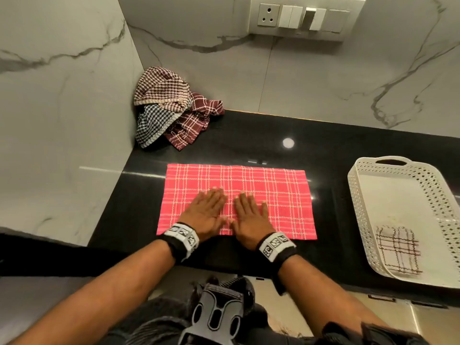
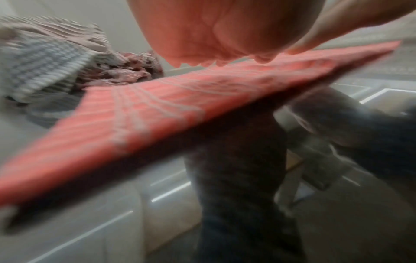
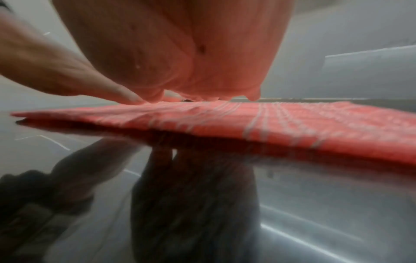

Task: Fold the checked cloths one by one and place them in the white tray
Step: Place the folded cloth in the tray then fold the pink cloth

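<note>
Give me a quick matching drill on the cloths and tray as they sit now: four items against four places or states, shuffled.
Items:
1. pink checked cloth
2. white tray
3. pile of unfolded cloths
4. folded pale cloth

Places or states:
A. heaped in the back left corner
B. lying inside the tray
C. flat under both palms
D. on the counter at the right

Pairs: 1-C, 2-D, 3-A, 4-B

Pink-red cloth (image 1: 261, 195) crossed with white check lines, flat on glossy black counter (image 1: 323, 150). Heap in the corner: brown-and-cream check (image 1: 161, 88), dark blue-and-white check (image 1: 151, 123), maroon with white grid (image 1: 191, 125). White perforated tray (image 1: 368, 210), holding white cloth with dark plaid lines (image 1: 398, 247). Grey-veined marble walls (image 1: 62, 95).
</note>
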`<act>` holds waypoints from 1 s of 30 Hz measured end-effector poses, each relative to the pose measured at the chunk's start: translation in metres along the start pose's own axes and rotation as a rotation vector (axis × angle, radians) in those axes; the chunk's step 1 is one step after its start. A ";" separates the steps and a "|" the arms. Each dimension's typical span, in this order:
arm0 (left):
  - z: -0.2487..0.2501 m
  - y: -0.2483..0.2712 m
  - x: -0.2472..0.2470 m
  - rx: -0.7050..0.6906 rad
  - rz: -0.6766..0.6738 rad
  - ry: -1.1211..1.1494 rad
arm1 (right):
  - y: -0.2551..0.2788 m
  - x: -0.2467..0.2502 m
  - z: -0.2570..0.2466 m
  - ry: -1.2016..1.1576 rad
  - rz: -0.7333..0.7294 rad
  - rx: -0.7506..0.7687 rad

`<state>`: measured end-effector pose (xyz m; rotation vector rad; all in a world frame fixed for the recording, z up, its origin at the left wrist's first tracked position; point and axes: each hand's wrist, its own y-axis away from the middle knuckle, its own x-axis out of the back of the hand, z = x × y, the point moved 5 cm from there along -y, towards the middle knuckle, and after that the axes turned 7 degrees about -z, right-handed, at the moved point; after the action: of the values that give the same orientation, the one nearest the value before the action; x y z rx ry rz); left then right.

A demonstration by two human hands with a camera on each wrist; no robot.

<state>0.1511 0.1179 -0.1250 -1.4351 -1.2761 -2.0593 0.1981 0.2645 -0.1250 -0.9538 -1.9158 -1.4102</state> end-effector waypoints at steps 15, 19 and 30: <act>-0.057 0.081 -0.060 0.312 0.148 0.226 | 0.095 -0.040 0.134 -0.053 0.115 -0.324; -0.050 0.073 -0.027 0.317 0.235 0.223 | 0.097 -0.019 0.110 -0.009 0.165 -0.386; -0.063 0.038 0.017 0.311 0.239 0.110 | 0.006 0.045 0.056 0.037 0.233 -0.378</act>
<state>0.1327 0.0496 -0.0985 -1.2489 -1.2472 -1.6756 0.1753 0.3286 -0.1019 -1.2685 -1.4801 -1.6641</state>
